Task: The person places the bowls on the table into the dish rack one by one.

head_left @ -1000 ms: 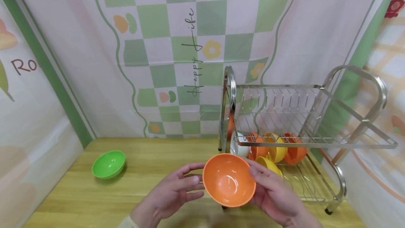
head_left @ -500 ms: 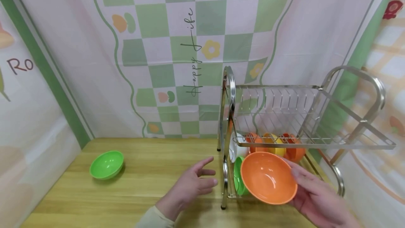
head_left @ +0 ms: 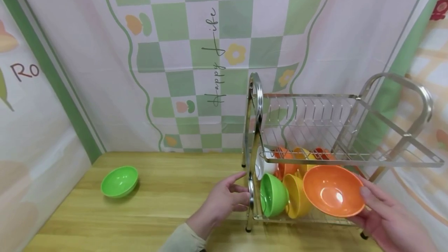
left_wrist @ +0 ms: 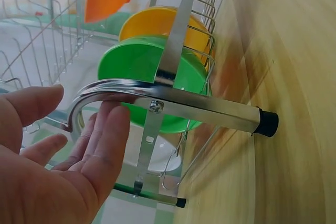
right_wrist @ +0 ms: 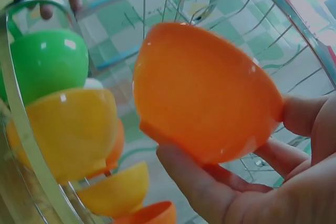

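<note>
An orange bowl (head_left: 334,191) is gripped at its right side by my right hand (head_left: 393,213), thumb near the rim and fingers underneath. It is in front of the lower tier of a metal dish rack (head_left: 350,162), its inside facing the head camera. My left hand (head_left: 229,197) is at the rack's left post, fingertips against the metal tube (left_wrist: 121,88) and thumb apart. Just inside that post a green bowl (head_left: 274,195) stands on edge in the lower tier. Beside it is a yellow bowl (head_left: 297,195), partly hidden by the orange one.
Behind these, a white piece (head_left: 265,162) and several orange and yellow ones stand in the lower tier's back row. A shallow green bowl (head_left: 120,182) sits at the left of the wooden table (head_left: 168,178). The rack's upper tier (head_left: 308,127) overhangs the lower one.
My right hand has carried the orange bowl rightward to the rack's front. My left hand has left the bowl and moved right to the rack's post.
</note>
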`<act>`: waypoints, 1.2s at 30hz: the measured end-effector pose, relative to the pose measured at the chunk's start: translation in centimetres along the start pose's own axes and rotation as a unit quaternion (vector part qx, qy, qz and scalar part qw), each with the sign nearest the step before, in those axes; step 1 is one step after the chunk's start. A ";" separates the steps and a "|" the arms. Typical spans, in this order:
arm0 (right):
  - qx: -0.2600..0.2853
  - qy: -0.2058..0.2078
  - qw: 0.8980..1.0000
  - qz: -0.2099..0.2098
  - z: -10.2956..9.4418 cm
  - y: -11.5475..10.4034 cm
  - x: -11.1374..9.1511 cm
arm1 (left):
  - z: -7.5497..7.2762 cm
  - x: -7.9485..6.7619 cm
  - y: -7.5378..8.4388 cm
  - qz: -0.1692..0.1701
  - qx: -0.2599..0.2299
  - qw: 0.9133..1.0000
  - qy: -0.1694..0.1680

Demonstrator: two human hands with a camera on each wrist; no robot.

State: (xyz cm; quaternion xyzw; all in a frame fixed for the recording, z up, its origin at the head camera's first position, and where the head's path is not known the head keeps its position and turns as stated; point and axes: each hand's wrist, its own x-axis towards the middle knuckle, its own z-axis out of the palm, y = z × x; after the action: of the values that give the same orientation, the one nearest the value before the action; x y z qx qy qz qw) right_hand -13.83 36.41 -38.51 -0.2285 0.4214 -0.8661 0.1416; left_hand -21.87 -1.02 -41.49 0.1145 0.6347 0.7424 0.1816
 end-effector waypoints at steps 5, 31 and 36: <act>-0.155 0.171 0.971 -0.062 -0.6 0.3 -0.5 | 0.4 0.4 0.0 0.002 0.008 1.000 0.009; -0.730 0.354 0.583 0.046 1.8 2.1 1.3 | 1.5 0.8 0.7 -0.004 0.111 0.993 0.047; -0.756 0.312 0.575 0.029 1.5 3.1 1.7 | 1.4 0.8 0.7 -0.005 0.110 0.993 0.044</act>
State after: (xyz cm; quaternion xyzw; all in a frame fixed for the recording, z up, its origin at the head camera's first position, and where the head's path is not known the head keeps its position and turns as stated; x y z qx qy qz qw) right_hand -14.33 32.81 -39.75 0.0438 0.9478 -0.2470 -0.1970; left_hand -22.12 0.53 -40.62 0.0976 0.7204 0.6716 0.1431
